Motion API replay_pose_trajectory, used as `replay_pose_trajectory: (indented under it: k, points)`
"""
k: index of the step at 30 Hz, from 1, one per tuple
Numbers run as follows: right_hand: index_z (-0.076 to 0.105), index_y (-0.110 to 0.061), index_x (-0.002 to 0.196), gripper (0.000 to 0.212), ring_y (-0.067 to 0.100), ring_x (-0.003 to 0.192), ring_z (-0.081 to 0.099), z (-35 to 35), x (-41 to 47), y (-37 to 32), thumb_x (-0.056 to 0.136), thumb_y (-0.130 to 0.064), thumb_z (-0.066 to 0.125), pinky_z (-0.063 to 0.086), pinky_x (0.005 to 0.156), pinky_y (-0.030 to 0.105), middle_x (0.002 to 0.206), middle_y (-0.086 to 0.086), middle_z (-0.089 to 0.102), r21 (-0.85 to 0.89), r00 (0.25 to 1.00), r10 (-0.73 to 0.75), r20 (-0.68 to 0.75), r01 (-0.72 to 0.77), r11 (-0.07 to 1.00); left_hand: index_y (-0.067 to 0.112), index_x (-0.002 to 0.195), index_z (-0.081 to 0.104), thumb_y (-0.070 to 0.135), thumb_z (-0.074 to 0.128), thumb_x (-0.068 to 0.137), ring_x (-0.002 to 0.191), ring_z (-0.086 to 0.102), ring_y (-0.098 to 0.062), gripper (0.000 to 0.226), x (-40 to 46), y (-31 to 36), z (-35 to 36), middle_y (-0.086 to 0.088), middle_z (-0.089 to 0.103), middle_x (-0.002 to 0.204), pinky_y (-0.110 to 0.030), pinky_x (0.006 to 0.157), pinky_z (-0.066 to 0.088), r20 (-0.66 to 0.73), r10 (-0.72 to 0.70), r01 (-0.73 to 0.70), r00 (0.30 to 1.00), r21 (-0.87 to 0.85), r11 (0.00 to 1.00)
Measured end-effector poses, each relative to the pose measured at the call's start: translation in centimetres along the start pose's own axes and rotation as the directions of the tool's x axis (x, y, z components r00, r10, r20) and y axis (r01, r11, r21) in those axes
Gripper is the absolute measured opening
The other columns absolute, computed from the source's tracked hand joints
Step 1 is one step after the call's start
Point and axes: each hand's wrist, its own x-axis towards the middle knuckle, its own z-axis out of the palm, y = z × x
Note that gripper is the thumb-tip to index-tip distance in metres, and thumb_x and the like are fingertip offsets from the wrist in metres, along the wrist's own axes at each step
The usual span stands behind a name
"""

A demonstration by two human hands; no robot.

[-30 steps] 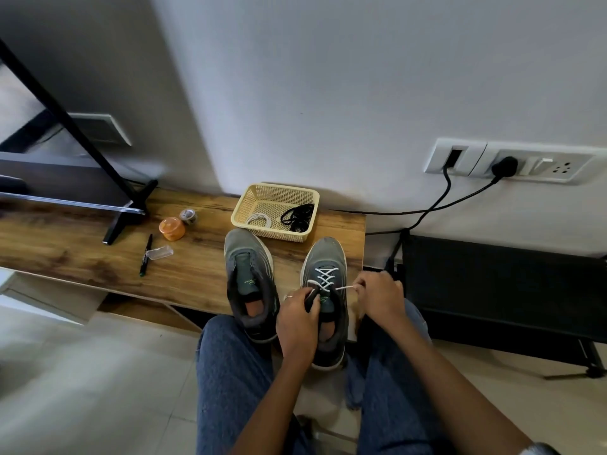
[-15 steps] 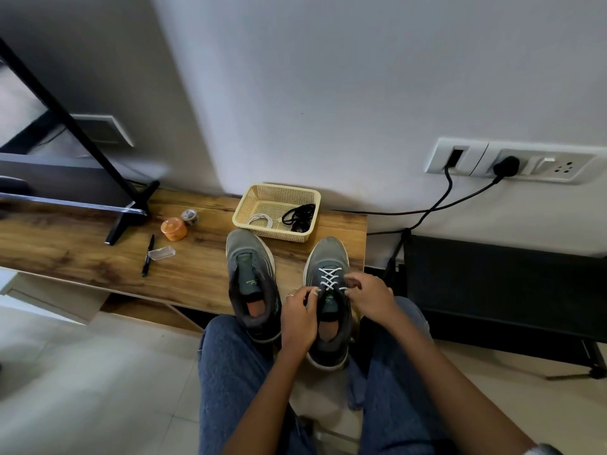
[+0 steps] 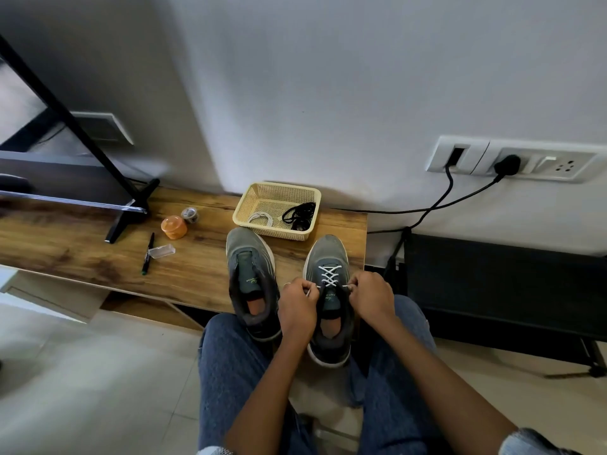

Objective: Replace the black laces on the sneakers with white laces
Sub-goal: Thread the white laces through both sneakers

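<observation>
Two grey sneakers stand side by side at the near edge of a wooden shelf (image 3: 82, 244). The left sneaker (image 3: 251, 277) has no lace in it. The right sneaker (image 3: 328, 257) carries a white lace (image 3: 329, 275) crossed through its lower eyelets. My left hand (image 3: 297, 305) pinches one end of that lace at the shoe's left side, and my right hand (image 3: 372, 295) pinches the other end at its right side. Behind the shoes a cream basket (image 3: 259, 197) holds a coiled white lace (image 3: 261, 219) and a bundle of black laces (image 3: 300, 215).
On the shelf to the left lie an orange lidded jar (image 3: 174, 227), a small tape roll (image 3: 189, 214), a black pen (image 3: 147, 253) and a clear cap (image 3: 161, 251). A black stand foot (image 3: 126, 218) rests further left. Wall sockets (image 3: 512, 162) with black cables are at the right.
My right hand came back from the right to the shoe's collar, taking up the slack lace. My left hand shifted up to the left eyelets. Both now hold lace ends.
</observation>
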Motion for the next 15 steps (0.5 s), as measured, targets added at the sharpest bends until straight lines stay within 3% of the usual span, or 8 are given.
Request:
replay_pose_trajectory:
  k: [8, 15]
  points:
    - [0.065, -0.013, 0.082, 0.009, 0.027, 0.092, 0.061, -0.2, -0.2, 0.1, 0.085, -0.010, 0.056, 0.047, 0.071, 0.033, 0.089, 0.008, 0.068, 0.020, 0.999, 0.035, 0.028, -0.036, 0.999, 0.017, 0.090, 0.064, 0.024, 0.054, 0.094, 0.079, 0.059, -0.015, 0.013, -0.4, 0.3, -0.2, 0.003, 0.063, 0.088, -0.033, 0.068, 0.047, 0.016, 0.008, -0.008, 1.000, 0.025, 1.000]
    - [0.069, 0.002, 0.085, 0.030, 0.024, 0.080, 0.064, -1.1, 0.0, 0.9, 0.094, -0.023, 0.055, 0.045, 0.070, 0.031, 0.083, 0.015, 0.069, 0.292, 0.987, -0.017, 0.160, -0.031, 0.956, 0.015, 0.094, 0.074, 0.028, 0.062, 0.091, 0.080, 0.066, -0.015, 0.019, 0.7, -0.7, -1.4, -0.001, 0.072, 0.087, -0.029, 0.075, 0.052, 0.109, 0.017, -0.012, 0.994, -0.044, 0.999]
